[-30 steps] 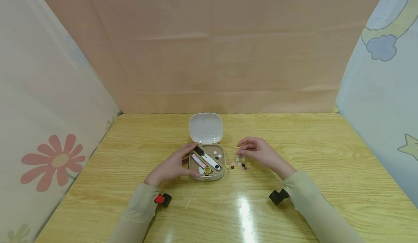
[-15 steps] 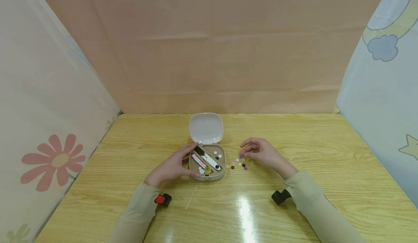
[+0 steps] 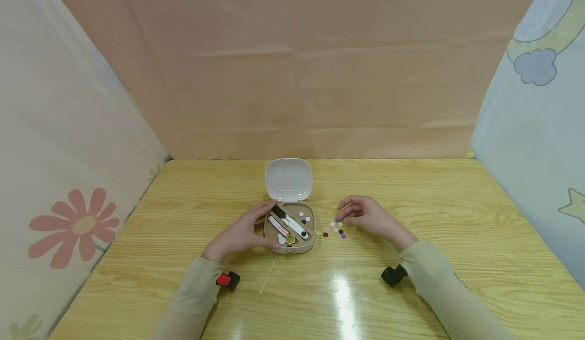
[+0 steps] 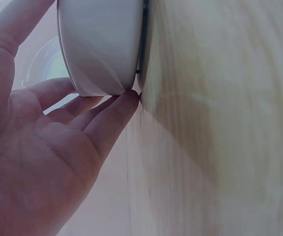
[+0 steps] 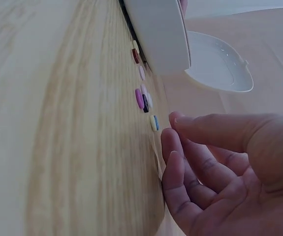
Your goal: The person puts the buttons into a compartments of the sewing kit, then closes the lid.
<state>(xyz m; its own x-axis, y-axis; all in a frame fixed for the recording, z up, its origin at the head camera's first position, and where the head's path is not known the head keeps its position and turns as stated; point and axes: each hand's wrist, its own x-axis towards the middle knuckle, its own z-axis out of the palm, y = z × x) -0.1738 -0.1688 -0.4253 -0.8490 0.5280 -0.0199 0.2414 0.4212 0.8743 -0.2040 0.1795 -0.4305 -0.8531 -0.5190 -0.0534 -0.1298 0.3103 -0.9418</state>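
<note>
A small off-white box [image 3: 292,249] with a raised lid [image 3: 289,179] stands on the table. My left hand [image 3: 241,230] holds its left side, thumb at the front and fingers toward the back; the left wrist view shows fingertips against the box wall [image 4: 99,44]. Inside lie a white tool with a black end [image 3: 292,223], a pink-and-white strip [image 3: 278,225], a gold ring [image 3: 290,239] and several buttons. Right of the box, loose buttons lie scattered, including a purple button [image 3: 344,236] and a blue button [image 3: 336,220]. My right hand [image 3: 367,217] hovers beside them, fingers loosely curled, nothing visible between them.
A thin pale stick-like strip [image 3: 268,275] lies on the wooden table [image 3: 434,203] in front of the box. A beige backdrop [image 3: 297,76] rises behind the table, and printed cloth walls stand at both sides.
My right hand has shifted slightly right, away from the box, and the blue button shows more fully beside its fingertips. The left hand and the box stay in place.
</note>
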